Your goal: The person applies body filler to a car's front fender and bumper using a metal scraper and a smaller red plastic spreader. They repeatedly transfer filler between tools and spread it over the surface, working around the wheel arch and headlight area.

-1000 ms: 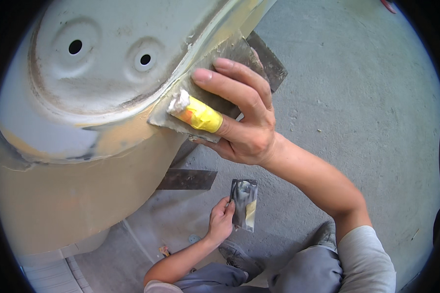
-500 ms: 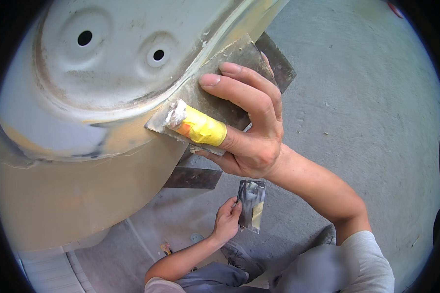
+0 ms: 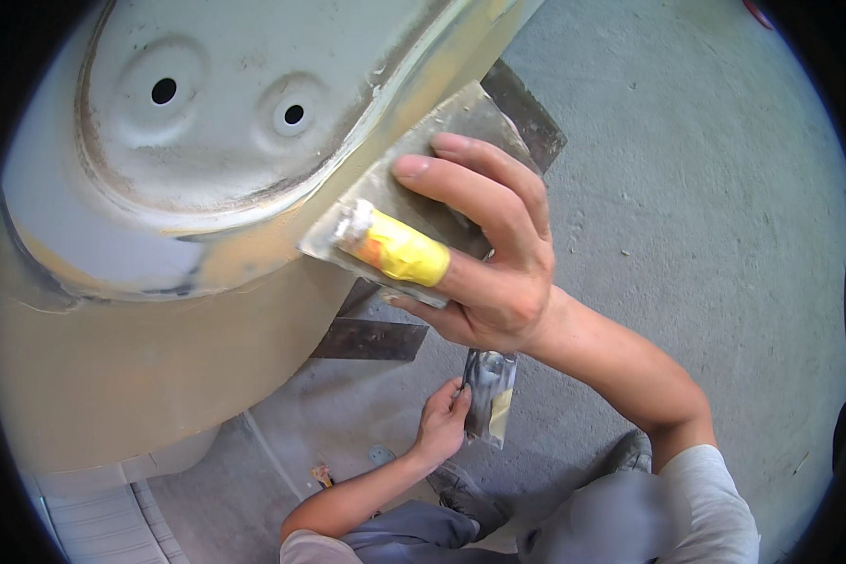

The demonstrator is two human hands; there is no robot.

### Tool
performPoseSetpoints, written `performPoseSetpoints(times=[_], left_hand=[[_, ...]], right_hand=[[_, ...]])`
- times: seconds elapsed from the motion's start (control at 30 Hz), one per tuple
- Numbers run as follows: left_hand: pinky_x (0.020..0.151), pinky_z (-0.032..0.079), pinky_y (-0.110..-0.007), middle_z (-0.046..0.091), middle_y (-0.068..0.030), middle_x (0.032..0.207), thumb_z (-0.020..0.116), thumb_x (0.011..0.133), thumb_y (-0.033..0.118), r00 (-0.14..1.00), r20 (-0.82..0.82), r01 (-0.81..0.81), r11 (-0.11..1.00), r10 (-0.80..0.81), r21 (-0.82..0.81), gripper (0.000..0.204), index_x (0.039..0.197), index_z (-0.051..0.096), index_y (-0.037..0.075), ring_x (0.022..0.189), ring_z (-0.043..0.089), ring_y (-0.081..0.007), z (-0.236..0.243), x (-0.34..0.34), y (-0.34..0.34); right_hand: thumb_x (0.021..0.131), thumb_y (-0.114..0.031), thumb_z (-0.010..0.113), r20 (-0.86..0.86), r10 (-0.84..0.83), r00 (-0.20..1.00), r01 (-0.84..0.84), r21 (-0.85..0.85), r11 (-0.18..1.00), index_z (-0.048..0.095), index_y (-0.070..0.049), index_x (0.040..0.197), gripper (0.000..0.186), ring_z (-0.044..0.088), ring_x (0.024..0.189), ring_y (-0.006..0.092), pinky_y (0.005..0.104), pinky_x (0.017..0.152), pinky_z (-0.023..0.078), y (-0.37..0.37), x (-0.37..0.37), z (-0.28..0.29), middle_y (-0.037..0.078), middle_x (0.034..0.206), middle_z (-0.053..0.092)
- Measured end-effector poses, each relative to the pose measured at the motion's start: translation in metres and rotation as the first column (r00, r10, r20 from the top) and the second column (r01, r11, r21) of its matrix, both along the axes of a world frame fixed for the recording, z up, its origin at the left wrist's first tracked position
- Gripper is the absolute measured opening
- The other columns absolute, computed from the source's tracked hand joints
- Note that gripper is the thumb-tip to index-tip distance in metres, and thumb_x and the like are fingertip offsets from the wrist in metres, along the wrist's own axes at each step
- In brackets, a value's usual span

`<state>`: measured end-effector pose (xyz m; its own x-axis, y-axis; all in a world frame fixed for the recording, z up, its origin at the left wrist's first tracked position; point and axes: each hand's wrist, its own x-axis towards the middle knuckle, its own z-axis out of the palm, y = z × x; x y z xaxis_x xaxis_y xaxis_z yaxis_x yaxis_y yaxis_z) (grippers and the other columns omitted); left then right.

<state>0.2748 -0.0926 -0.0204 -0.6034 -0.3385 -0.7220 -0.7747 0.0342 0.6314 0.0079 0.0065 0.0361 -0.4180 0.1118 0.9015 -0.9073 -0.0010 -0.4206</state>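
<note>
My right hand [image 3: 508, 273] grips a flat, thin grey spreader [image 3: 465, 111] from its outer side, with one finger wrapped in yellow tape and pale paste at that fingertip. The spreader lies along the curved edge of a vehicle body panel [image 3: 226, 179]; whether it touches cannot be made out. Tan and cream patches show on the panel along this edge. Lower down, my left hand [image 3: 442, 421] pinches a small dark rectangular plate [image 3: 485, 404] by its left side. Smeared pale paste and a cream patch lie on the plate.
Two dark metal strips, one below the panel [image 3: 371, 339] and one behind the spreader [image 3: 528, 113], stick out near my right hand. Beneath is a grey concrete floor [image 3: 686, 188]. A small brush-like object [image 3: 321, 476] lies near my left forearm.
My right hand and the spreader have shifted slightly right, away from the panel's rim. My left hand keeps its hold on the plate, and the view has shifted a little.
</note>
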Motion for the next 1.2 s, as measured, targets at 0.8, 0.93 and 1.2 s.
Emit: performPoseSetpoints(times=[0.8, 0.93, 1.2], left_hand=[[0.073, 0.045, -0.021, 0.064, 0.0027, 0.091, 0.048, 0.111, 0.013, 0.998, -0.015, 0.056, 0.998, -0.056, 0.014, 0.022, 0.124, 0.06, -0.001, 0.079, 0.053, -0.0018, 0.0, -0.004, 0.003], [0.074, 0.045, -0.021, 0.064, 0.0031, 0.092, 0.048, 0.111, 0.012, 0.996, -0.081, 0.034, 0.999, -0.034, 0.0, 0.022, 0.124, 0.06, 0.0, 0.08, 0.053, -0.0016, -0.003, 0.0, 0.004], [0.078, 0.046, -0.021, 0.066, 0.0025, 0.097, 0.049, 0.111, 0.012, 0.999, -0.016, 0.051, 0.999, -0.051, -0.014, 0.022, 0.124, 0.061, 0.0, 0.083, 0.055, -0.0017, -0.009, 0.005, 0.001]], right_hand=[[0.078, -0.033, 0.081, 0.033, -0.005, 0.999, 0.005, 0.005, 1.0, 0.081, -0.014, 0.11, 0.038, 0.056, 0.124, 0.0367, 0.043, 0.103, 0.05, -0.001, -0.001, 0.005, 0.014, 0.133, 0.065], [0.079, -0.033, 0.082, 0.033, -0.054, 0.998, 0.055, -0.025, 0.998, 0.081, -0.014, 0.109, 0.036, 0.056, 0.125, 0.0363, 0.0426, 0.103, 0.05, -0.007, 0.0, 0.004, 0.013, 0.134, 0.065], [0.08, -0.034, 0.081, 0.021, -0.03, 0.999, 0.03, 0.014, 0.999, 0.081, -0.011, 0.108, 0.036, 0.056, 0.125, 0.0363, 0.0429, 0.104, 0.05, -0.003, 0.006, -0.012, 0.013, 0.134, 0.065]])
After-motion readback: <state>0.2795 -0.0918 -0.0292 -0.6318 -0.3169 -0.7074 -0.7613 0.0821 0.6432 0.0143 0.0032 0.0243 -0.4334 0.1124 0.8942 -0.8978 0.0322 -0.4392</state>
